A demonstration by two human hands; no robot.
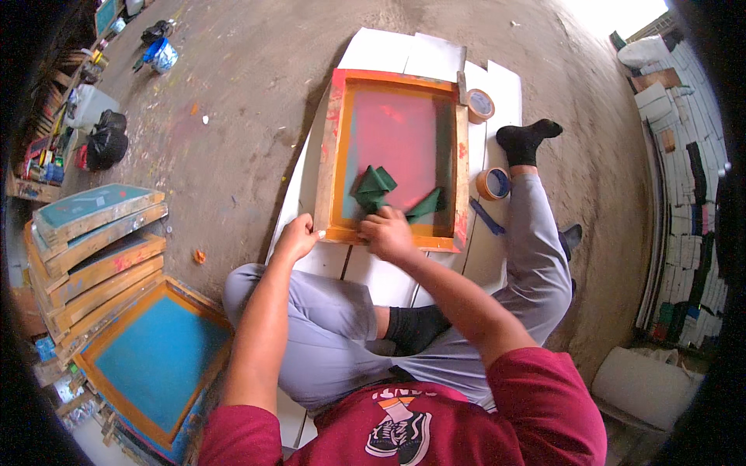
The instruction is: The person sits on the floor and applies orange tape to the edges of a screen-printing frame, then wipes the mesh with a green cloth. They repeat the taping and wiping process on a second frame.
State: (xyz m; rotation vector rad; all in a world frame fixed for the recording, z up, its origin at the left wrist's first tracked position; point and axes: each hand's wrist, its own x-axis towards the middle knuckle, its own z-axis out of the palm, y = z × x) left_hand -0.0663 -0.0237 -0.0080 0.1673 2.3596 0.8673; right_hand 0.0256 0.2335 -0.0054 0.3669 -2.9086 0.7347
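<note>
A wooden screen printing frame (461, 179) lies before me, its mesh (392, 128) stained pink and red with a teal left edge. My right hand (387, 235) is closed round a crumpled dark green cloth (374, 185), pressing it over the near part of the mesh. One end of the cloth spreads toward the frame's right side. At the near left corner of the frame, my left hand (298, 238) has its fingers closed on the wood; the fingertips are partly hidden.
White boards (381, 48) lie under the frame. Right of it are a tape roll (481, 105), a second tape roll (493, 184) and a dark blue tool (487, 217). Stacked screens (105, 248) and a blue screen (159, 361) stand at left. A bucket (161, 56) sits farther off.
</note>
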